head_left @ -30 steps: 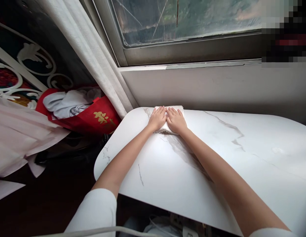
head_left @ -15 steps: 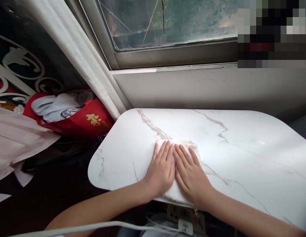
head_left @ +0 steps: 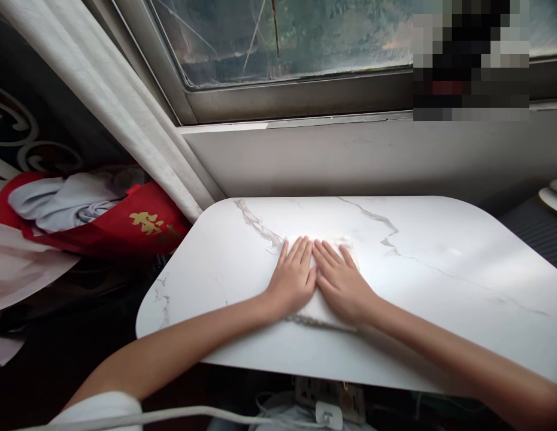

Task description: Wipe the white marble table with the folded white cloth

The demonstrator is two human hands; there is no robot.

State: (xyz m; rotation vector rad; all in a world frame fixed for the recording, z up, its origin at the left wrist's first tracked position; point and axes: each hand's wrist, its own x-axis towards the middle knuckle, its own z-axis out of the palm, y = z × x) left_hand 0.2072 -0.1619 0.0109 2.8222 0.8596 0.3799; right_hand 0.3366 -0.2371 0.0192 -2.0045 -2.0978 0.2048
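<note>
A white cloth (head_left: 321,308) lies flat on the white marble-patterned table (head_left: 206,269), its lower edge greyish. My left hand (head_left: 291,278) presses flat on the cloth's left part, fingers stretched toward the window. Beside it, my right hand (head_left: 344,281) rests palm down on the right part of the cloth, fingers also extended. The two hands nearly meet at the index fingers and thumbs. Some of the cloth is hidden under them.
Beyond the table stand a wall and a window (head_left: 300,42), with a pale curtain (head_left: 103,102) at its left. A red bag (head_left: 157,221) holds grey fabric. Below the table's front edge are a white cable (head_left: 179,412), a white plug (head_left: 329,415) and a power strip (head_left: 354,400).
Both hands have pushed the cloth forward, away from the table's front edge. The camera view has shifted to the right.
</note>
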